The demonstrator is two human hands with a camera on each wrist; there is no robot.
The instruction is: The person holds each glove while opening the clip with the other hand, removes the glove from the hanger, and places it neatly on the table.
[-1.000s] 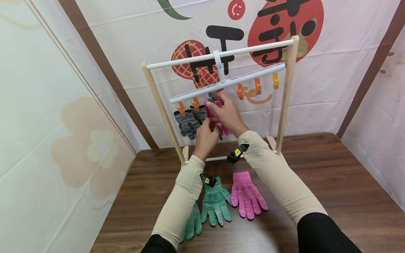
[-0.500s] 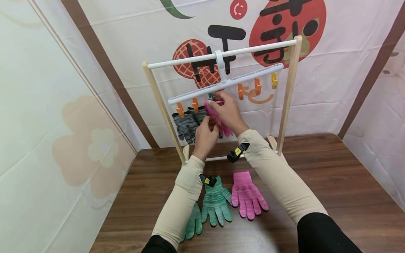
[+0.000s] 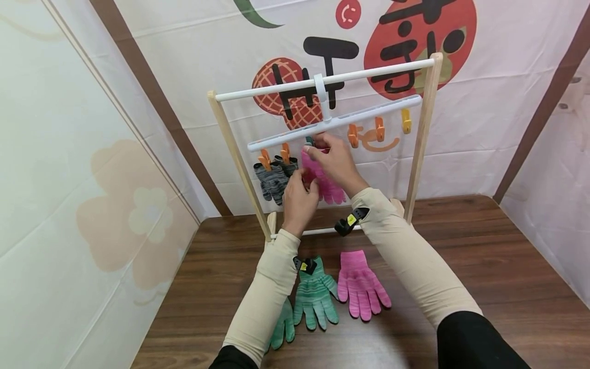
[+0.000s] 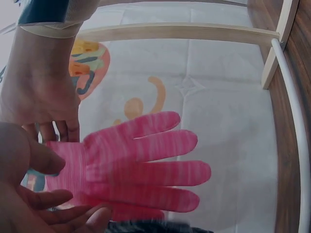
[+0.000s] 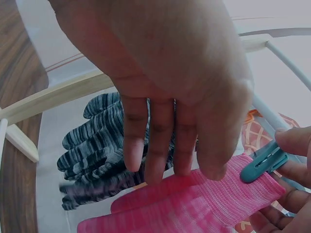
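A pink knitted glove (image 3: 328,182) hangs fingers down from the white clip hanger (image 3: 369,111). A teal clip (image 5: 265,164) bites its cuff. My right hand (image 3: 338,161) is at that cuff, thumb and fingers pinching the clip's upper end; in the left wrist view it partly hides behind the cuff. My left hand (image 3: 300,202) is in front of the glove, fingers loosely bent and apart, apparently holding nothing. Two grey-black gloves (image 3: 272,182) hang to the left from orange clips (image 3: 265,160).
On the wooden table (image 3: 461,256) lie a pink glove (image 3: 359,284), a green glove (image 3: 315,297) and another green one (image 3: 283,325) partly under my left forearm. A wood-and-white rack (image 3: 232,148) carries the hanger. Two orange clips (image 3: 353,136) and a yellow clip (image 3: 406,121) hang at right.
My left hand has come slightly away from the pink glove, which now shows more of its length. The hanger's right end has swung a little to the right.
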